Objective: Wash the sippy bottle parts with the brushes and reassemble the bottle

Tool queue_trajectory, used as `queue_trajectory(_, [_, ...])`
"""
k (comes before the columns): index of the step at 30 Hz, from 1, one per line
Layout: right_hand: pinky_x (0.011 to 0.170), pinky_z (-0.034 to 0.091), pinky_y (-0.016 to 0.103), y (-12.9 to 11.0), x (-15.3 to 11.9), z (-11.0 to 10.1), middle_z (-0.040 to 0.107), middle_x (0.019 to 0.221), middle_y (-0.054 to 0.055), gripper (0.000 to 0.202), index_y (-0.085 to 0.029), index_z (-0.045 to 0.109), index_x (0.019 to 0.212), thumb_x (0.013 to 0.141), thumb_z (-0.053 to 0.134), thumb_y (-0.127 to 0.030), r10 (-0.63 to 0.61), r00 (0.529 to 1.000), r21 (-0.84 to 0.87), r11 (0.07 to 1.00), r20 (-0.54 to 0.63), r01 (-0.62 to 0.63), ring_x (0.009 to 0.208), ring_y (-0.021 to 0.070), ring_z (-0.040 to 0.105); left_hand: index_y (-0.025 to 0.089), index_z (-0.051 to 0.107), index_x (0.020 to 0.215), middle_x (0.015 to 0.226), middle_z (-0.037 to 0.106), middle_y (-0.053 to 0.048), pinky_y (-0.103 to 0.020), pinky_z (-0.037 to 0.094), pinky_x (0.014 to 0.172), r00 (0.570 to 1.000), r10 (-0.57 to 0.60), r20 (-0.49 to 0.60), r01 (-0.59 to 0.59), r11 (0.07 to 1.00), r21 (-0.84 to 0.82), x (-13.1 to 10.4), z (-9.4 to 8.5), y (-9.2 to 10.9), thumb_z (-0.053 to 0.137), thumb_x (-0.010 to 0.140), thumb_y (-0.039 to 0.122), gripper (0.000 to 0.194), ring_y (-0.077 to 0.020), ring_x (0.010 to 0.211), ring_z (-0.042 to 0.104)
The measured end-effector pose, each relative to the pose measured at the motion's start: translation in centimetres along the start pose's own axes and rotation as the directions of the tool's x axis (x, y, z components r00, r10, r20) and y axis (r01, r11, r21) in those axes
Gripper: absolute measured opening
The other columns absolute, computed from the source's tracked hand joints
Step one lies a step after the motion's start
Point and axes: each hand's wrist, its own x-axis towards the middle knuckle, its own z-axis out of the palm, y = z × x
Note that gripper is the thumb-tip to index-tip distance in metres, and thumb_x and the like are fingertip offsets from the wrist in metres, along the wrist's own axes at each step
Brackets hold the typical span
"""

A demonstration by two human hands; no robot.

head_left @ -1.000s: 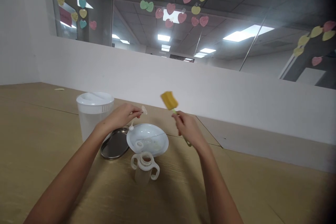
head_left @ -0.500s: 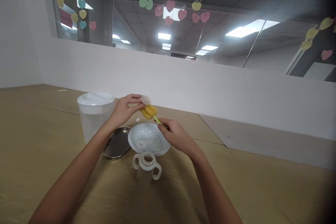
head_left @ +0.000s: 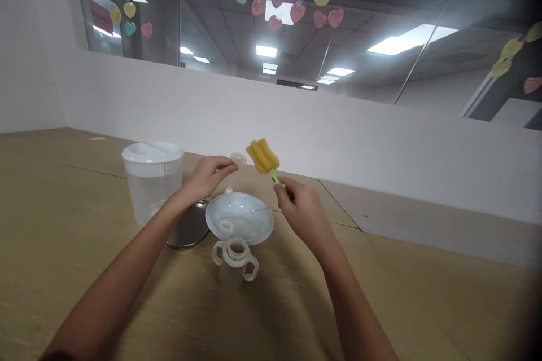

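Filling the lower part of the view, the table (head_left: pixel 55 237) runs back to a white wall (head_left: pixel 339 135), with a window (head_left: pixel 237 28) above. At the left stands the white-lidded, see-through tub (head_left: pixel 152 180). Right of it sits the white bowl (head_left: pixel 237 202), and the tray (head_left: pixel 193 228) lies beside that, partly behind the left forearm. In front of the bowl the two-handled bottle (head_left: pixel 235 272) stands upright, its mouth open. The person's right hand (head_left: pixel 302 208) is closed around the green handle of the brush (head_left: pixel 263 156), sponge end raised above the bowl. The left hand (head_left: pixel 207 176) pinches the clear disc (head_left: pixel 239 158) at its edge, near the yellow sponge but apart from it. In the bowl lies a white ring (head_left: pixel 226 232). Below the left fingertips shows a white knob (head_left: pixel 228 191); whether it joins the disc cannot be told.
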Motion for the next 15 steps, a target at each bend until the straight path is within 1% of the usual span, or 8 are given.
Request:
queue_trajectory(1, [0.049,0.024,0.023,-0.2,-0.1,0.0,0.049,0.054,-0.002,0.025,-0.018,0.054,0.069,0.086,0.038,-0.025,-0.008,1.000,0.026,1.000,-0.016,0.008,0.048,0.0112,0.040,0.015,0.066,0.080,0.084,0.069,-0.004,-0.025,0.043,0.074,0.999,0.010,0.047,-0.011,1.000,0.027,0.0,0.0,0.0,0.044,0.084,0.036,0.031,-0.0180,0.082,0.060])
queue_trajectory(2, [0.049,0.024,0.022,-0.4,-0.2,-0.1,0.049,0.054,-0.002,0.025,-0.018,0.054,0.068,0.086,0.037,-0.025,-0.022,1.000,0.043,0.999,0.001,0.022,0.048,0.0110,0.039,0.014,0.065,0.080,0.083,0.068,-0.004,-0.025,0.042,0.073,0.996,0.014,0.091,-0.019,0.998,0.060,0.0,0.0,0.1,0.040,0.085,0.034,0.032,-0.0177,0.081,0.060])
queue_trajectory(4, [0.049,0.024,0.022,-0.6,-0.3,-0.2,0.049,0.054,-0.002,0.024,-0.018,0.052,0.066,0.084,0.039,-0.024,-0.037,0.995,0.035,0.999,0.090,0.034,0.049,0.0106,0.039,0.014,0.063,0.079,0.079,0.067,-0.004,-0.024,0.042,0.069,0.981,-0.013,0.192,-0.017,0.989,0.149,-0.1,-0.3,0.1,0.037,0.085,0.032,0.033,-0.0170,0.076,0.060])
queue_trajectory(7, [0.049,0.024,0.022,-0.6,-0.5,-0.9,0.048,0.054,-0.002,0.024,-0.018,0.051,0.064,0.084,0.040,-0.024,-0.005,0.984,-0.005,1.000,0.178,0.006,0.048,0.0100,0.038,0.014,0.061,0.071,0.068,0.064,-0.005,-0.023,0.038,0.059,0.928,-0.147,0.342,0.019,0.936,0.350,-0.3,-1.2,-0.6,0.039,0.082,0.028,0.029,-0.0159,0.064,0.058])
queue_trajectory(9, [0.050,0.024,0.022,-0.4,-0.5,-1.5,0.049,0.054,-0.003,0.025,-0.018,0.050,0.065,0.085,0.038,-0.026,0.018,0.981,0.001,1.000,0.191,-0.019,0.048,0.0097,0.039,0.014,0.060,0.065,0.064,0.063,-0.006,-0.023,0.036,0.056,0.889,-0.271,0.370,0.049,0.859,0.510,-0.5,-1.8,-1.6,0.041,0.079,0.022,0.024,-0.0157,0.061,0.057])
queue_trajectory(11, [0.049,0.025,0.023,-0.2,-0.5,-2.0,0.049,0.054,-0.002,0.027,-0.018,0.050,0.066,0.086,0.036,-0.028,0.041,0.983,0.004,0.999,0.177,-0.042,0.047,0.0099,0.039,0.014,0.059,0.059,0.062,0.063,-0.007,-0.023,0.035,0.057,0.848,-0.392,0.356,0.091,0.770,0.632,-0.6,-2.1,-2.9,0.045,0.072,0.015,0.019,-0.0165,0.061,0.058])
queue_trajectory(13, [0.049,0.025,0.023,-0.1,-0.5,-2.4,0.050,0.054,-0.002,0.027,-0.018,0.051,0.068,0.086,0.035,-0.029,0.051,0.983,0.003,0.999,0.174,-0.053,0.047,0.0104,0.040,0.014,0.058,0.054,0.059,0.063,-0.008,-0.024,0.036,0.057,0.807,-0.482,0.342,0.138,0.717,0.684,-0.7,-2.0,-4.4,0.049,0.065,0.010,0.014,-0.0185,0.062,0.059])
queue_trajectory(15, [0.049,0.026,0.023,0.0,-0.6,-2.5,0.050,0.055,-0.002,0.027,-0.018,0.053,0.070,0.086,0.035,-0.030,0.048,0.981,0.008,0.999,0.190,-0.050,0.047,0.0106,0.041,0.013,0.057,0.049,0.056,0.063,-0.011,-0.026,0.038,0.058,0.784,-0.525,0.330,0.181,0.702,0.688,-0.8,-1.7,-5.7,0.052,0.059,0.007,0.012,-0.0214,0.062,0.060])
